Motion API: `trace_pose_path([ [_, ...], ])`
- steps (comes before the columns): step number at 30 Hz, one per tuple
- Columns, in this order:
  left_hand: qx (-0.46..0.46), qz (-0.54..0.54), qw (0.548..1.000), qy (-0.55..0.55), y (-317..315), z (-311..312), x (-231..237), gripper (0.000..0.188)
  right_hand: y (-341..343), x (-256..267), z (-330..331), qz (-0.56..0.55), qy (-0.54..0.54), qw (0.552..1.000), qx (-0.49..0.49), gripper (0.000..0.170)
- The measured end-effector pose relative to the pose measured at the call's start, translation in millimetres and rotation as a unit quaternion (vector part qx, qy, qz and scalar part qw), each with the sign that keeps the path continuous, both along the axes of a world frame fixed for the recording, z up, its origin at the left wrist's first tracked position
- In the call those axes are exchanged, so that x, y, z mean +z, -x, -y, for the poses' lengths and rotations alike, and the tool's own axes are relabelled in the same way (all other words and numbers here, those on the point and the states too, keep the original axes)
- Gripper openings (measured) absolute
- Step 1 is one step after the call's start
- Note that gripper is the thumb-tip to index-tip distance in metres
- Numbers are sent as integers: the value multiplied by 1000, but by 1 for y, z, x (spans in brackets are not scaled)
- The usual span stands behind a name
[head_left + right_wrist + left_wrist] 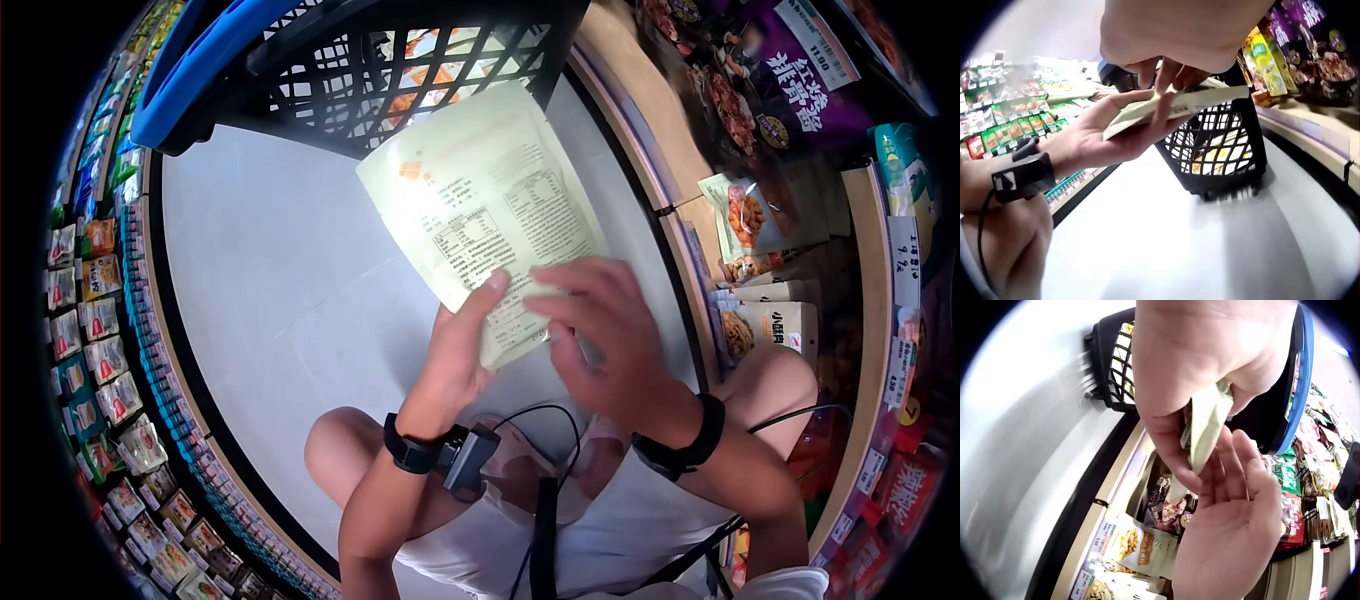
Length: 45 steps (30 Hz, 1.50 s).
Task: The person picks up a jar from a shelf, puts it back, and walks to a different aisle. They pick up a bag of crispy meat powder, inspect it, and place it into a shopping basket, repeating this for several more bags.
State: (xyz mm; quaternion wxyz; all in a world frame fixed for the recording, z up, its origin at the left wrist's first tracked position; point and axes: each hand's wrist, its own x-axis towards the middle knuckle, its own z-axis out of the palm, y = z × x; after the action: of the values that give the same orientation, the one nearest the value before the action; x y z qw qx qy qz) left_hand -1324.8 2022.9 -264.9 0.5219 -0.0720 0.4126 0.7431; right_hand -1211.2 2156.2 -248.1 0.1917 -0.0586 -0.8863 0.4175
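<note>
A pale green food pouch (470, 200), its printed back facing up, is held over the floor in front of the knees. The left hand (462, 345) grips its lower edge, thumb on the printed face and fingers underneath. In the right wrist view the pouch (1179, 103) lies nearly edge-on across the left hand (1122, 128). Over the pouch's lower right corner hovers the right hand (610, 330), its fingers loosely bent and slightly blurred. In the left wrist view the right hand (1225, 531) shows its palm, fingertips beside the pouch (1207, 425).
A black shopping basket (340, 85) with a blue handle (190, 75) stands ahead, holding several packets. Shelves of packets (100, 320) run along the left. On the right shelf are pouches (765, 325) and purple bags (790, 80). Grey floor tiles (270, 250) lie between.
</note>
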Motion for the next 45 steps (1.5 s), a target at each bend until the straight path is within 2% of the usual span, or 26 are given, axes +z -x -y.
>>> trace_pose_path([
  [2,-12,53,998,-43,5,6,-3,49,12,1,0,-24,-24,987,-160,44],
  [4,-2,75,993,-92,8,7,-1,49,18,2,-5,16,90,975,-205,42],
  [5,2,78,992,-100,11,8,-1,49,17,1,-10,72,216,959,-167,40],
  [6,9,83,991,-107,12,10,-2,49,15,-1,-13,130,338,924,-125,39],
  [9,-31,115,982,-145,25,17,-15,52,12,-8,-18,137,344,923,-99,37],
  [16,0,144,979,-144,24,11,-17,50,14,-12,-24,155,292,938,-102,38],
  [19,-8,142,982,-124,26,7,-21,50,13,0,-29,245,300,918,-90,36],
  [21,-17,138,984,-116,26,8,-28,51,8,-8,-23,168,262,941,-133,44],
  [22,-14,97,993,-62,25,9,-29,51,5,-12,-20,130,238,949,-157,48],
  [25,-18,-16,997,67,9,-4,-23,52,-6,-14,-24,179,113,972,-99,59],
  [27,-142,-199,968,58,-4,-8,-31,57,-11,-19,-13,168,220,960,-52,65],
  [28,-164,-222,959,58,-15,-11,-36,65,-15,-19,-7,160,277,947,-26,68],
  [29,-186,-246,950,57,-25,-15,-39,74,-20,-16,-4,159,302,939,-49,67],
  [31,-243,-454,857,8,-40,-34,-33,79,-24,-6,-6,153,349,920,-92,65],
  [33,-278,-538,794,-47,-51,-51,-28,79,-32,-11,-23,170,509,821,-194,57],
  [34,-289,-555,778,-44,-53,-59,-33,80,-39,-14,-32,174,583,755,-246,54],
  [36,-306,-588,747,-43,-58,-80,-45,83,-52,-18,-55,43,674,667,-314,45],
  [37,-291,-594,749,-41,-62,-96,-43,69,-59,-18,-67,-19,712,614,-342,42],
  [38,-286,-596,748,-58,-69,-113,-47,65,-63,-13,-81,-20,721,579,-379,38],
  [40,-273,-603,744,-89,-85,-150,-58,58,-78,-21,-103,-79,717,563,-403,36],
  [42,-234,-626,740,-76,-109,-186,-69,52,-89,-35,-130,-128,706,571,-399,37],
  [43,-215,-635,739,-69,-121,-200,-76,50,-87,-31,-140,-130,710,549,-421,36],
  [44,-199,-620,756,-72,-134,-213,-85,49,-94,-48,-156,-129,695,541,-456,32],
  [45,-180,-605,772,-75,-145,-227,-96,49,-92,-60,-168,-129,650,567,-490,30],
])
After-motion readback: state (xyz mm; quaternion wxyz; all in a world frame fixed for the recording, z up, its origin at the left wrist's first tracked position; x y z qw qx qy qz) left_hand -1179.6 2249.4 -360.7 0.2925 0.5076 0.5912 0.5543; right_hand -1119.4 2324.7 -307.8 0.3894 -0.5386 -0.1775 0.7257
